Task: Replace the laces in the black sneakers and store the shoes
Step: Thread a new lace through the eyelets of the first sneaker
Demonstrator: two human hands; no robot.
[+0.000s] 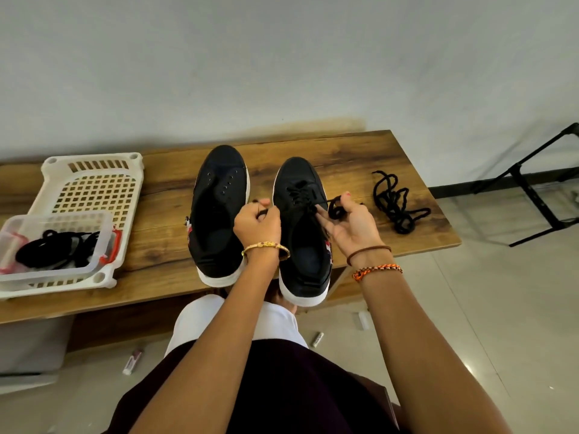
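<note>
- Wooden table: long top set against a pale wall; its right end stops short of a tiled floor, its near edge runs in front of the person's lap.
- White slatted basket: at the left of the table, near corner close to the table's front edge, well apart from the shoes.
- Left sneaker: black with white sole, toe to the wall, eyelets bare of lace; heel near the table's front edge. A bare strip of wood lies between it and the basket.
- Right sneaker: same make, just beside the first; heel overhangs the front edge. Black lace threaded through the forward eyelets.
- Clear plastic box: sits in the basket's near end, red clips on its side, black laces coiled inside.
- Folding black frame: stands on the floor past the table's right end.
- Left hand: over the gap between the shoes, fingers curled, pinching one end of the lace; gold bangle on the wrist.
- Right hand: at the right sneaker's outer side, palm up, thumb and fingers gripping a looped bunch of the same lace; cord bands on the wrist.
- Loose black lace: tangled heap on open wood near the table's right edge, apart from the hands.
- Small tubes: on the floor under the table's front edge.
</note>
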